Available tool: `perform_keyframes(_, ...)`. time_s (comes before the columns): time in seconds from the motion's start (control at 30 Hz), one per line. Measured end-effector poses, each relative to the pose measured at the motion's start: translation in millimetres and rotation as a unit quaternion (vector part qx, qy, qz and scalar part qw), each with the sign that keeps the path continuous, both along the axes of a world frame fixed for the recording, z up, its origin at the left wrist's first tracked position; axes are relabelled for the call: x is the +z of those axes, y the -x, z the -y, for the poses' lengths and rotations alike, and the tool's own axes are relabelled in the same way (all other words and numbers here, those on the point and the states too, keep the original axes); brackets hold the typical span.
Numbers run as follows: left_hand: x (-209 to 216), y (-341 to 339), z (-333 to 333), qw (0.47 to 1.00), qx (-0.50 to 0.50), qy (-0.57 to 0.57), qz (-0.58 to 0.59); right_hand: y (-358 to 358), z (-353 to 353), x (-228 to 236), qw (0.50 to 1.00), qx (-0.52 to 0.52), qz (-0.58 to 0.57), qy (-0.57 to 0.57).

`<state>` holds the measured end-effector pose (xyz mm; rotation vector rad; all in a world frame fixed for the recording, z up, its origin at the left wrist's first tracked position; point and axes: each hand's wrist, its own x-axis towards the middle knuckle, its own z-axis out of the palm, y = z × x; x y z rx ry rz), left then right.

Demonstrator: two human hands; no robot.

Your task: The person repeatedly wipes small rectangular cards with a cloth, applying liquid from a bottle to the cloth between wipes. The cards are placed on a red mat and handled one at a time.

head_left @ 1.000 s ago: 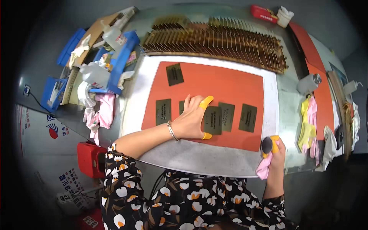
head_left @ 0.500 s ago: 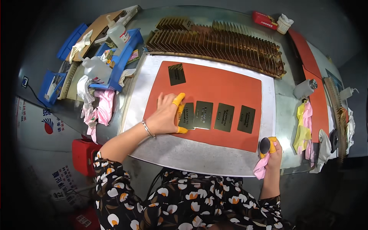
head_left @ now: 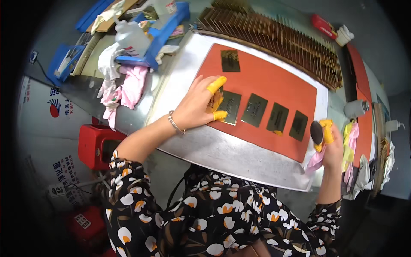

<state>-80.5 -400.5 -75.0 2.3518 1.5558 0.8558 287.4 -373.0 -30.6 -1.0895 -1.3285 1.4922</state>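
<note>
My left hand [head_left: 199,103], with yellow finger cots, spans the left side of a dark, shiny metal plate [head_left: 231,108]. A finger is at the plate's upper part and the thumb at its lower edge; the hand hides its left part. To the right lie three similar plates in a row: one [head_left: 254,110], another [head_left: 277,117] and the last [head_left: 299,125]. A further plate [head_left: 230,61] lies above them on the orange mat [head_left: 265,83]. Past the mat's right corner, my right hand [head_left: 332,143] is closed around a dark oval-faced tool [head_left: 317,132] and a pink cloth [head_left: 316,160].
Behind the mat stands a rack [head_left: 274,43] of many upright metal plates. A blue tray [head_left: 154,55] with a squeeze bottle [head_left: 132,38] is at left, pink cloths [head_left: 133,85] beside it. A grey bottle [head_left: 356,108] and a yellow cloth [head_left: 351,141] are at right.
The whole view has turned and shifted, so the table sits tilted and higher. My left hand stays at the leftmost plate of the row; my right hand still holds the tool and cloth.
</note>
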Motion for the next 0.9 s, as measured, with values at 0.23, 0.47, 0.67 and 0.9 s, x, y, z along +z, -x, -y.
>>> perform_keyframes(0.23,33,116,19,0.879,0.315,-0.328,0.145,155,-92,54,0.983,0.178,-0.046,-0.026)
perform_keyframes(0.47,18,181,-17,0.881,0.359,-0.193,0.239,346,-132,67,0.932,0.298,-0.206,0.000)
perform_keyframes(0.67,19,198,-44,0.892,0.350,-0.155,0.241,429,-122,70,0.918,0.293,-0.262,0.054)
perform_keyframes(0.9,24,195,-47,0.882,0.397,-0.137,0.215,436,-119,75,0.909,0.298,-0.283,0.070)
